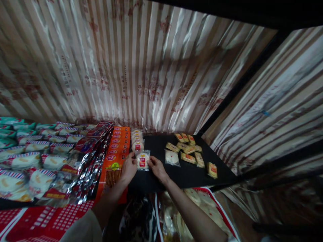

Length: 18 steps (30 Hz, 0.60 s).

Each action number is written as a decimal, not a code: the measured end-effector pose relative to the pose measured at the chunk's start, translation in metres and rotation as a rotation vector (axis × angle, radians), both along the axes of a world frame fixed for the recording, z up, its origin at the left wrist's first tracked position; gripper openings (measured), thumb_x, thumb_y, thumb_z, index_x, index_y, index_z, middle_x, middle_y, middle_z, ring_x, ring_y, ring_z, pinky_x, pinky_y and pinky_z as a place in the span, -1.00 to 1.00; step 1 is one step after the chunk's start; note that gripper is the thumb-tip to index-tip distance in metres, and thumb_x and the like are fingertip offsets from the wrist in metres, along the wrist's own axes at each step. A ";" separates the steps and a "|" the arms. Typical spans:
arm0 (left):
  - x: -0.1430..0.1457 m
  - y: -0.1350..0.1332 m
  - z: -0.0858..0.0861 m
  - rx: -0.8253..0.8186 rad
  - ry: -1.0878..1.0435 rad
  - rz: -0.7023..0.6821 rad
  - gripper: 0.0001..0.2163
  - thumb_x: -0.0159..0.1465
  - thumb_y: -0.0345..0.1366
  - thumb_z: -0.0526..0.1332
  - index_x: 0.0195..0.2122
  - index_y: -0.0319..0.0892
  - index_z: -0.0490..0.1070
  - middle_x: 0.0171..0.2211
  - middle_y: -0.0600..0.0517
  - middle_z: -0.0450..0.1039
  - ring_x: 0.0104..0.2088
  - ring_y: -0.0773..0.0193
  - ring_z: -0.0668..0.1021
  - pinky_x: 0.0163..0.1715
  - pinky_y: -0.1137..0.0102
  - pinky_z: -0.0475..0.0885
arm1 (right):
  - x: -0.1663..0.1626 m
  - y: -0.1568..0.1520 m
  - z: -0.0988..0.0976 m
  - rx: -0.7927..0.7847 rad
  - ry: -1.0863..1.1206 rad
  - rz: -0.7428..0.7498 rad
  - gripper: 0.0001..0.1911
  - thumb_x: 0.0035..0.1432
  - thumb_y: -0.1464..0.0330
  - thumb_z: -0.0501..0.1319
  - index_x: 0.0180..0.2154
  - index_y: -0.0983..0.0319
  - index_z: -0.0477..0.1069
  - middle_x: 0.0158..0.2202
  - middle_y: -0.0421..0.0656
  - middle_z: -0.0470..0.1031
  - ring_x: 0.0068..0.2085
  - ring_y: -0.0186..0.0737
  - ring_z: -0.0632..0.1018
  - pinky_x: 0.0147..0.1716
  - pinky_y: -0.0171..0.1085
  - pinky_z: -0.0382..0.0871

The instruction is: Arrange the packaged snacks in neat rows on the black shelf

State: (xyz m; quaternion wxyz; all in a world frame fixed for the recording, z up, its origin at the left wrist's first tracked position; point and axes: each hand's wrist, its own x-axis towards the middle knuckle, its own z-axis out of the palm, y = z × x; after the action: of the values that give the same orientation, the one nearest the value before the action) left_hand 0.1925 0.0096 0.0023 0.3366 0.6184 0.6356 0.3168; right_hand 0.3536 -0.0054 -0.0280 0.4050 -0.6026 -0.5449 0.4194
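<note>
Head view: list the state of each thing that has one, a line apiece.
Left hand: pinching the left edge of the labelled white packet
Right hand: pinching its right edge
Labelled white packet: label facing up, held two-handed
White packets behind it: overlapping in a row
Orange packets: overlapping in a row
Separate white packet: lying flat
Yellow packets: loosely scattered
White-rimmed basket, right: open-topped, holding packets
Striped curtain: hanging, creased

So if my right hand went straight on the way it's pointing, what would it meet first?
First the round white packet, which your right hand is touching. Beyond it, the row of similar packets seems next, though depth is unclear from this view.
</note>
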 end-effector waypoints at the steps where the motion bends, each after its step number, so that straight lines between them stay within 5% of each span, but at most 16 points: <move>1: 0.000 0.002 -0.002 0.005 0.017 0.008 -0.63 0.16 -0.53 0.05 0.02 -0.27 0.30 -0.06 -0.11 0.46 -0.12 0.31 0.52 -0.03 0.40 0.36 | -0.002 0.005 -0.001 -0.001 -0.007 -0.003 -0.69 0.08 0.26 0.08 -0.17 0.23 0.43 -0.37 -0.18 0.53 -0.33 -0.23 0.51 -0.33 -0.29 0.39; 10: 0.003 0.009 -0.008 0.199 0.190 -0.051 -0.62 0.16 -0.54 0.00 0.00 -0.26 0.34 0.04 -0.12 0.36 0.05 0.21 0.41 0.10 0.32 0.28 | -0.016 0.043 -0.001 0.024 -0.236 -0.119 -0.67 0.09 0.34 0.10 -0.11 0.28 0.44 -0.17 -0.07 0.53 -0.17 -0.19 0.53 -0.13 -0.25 0.37; 18: 0.009 0.006 -0.006 0.182 0.358 -0.150 -0.58 0.17 -0.54 -0.04 0.05 -0.29 0.32 0.15 -0.14 0.22 0.12 0.16 0.34 0.09 0.35 0.29 | -0.021 0.051 -0.004 -0.004 -0.444 -0.186 -0.63 0.12 0.32 0.10 -0.05 0.28 0.42 -0.12 -0.02 0.50 -0.11 -0.15 0.52 -0.12 -0.25 0.36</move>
State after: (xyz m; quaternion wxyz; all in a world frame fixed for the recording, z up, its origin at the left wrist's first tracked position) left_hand 0.2010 0.0156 -0.0041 0.1838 0.7380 0.6062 0.2323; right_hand 0.3328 0.0452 -0.0321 0.3108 -0.7287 -0.5617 0.2385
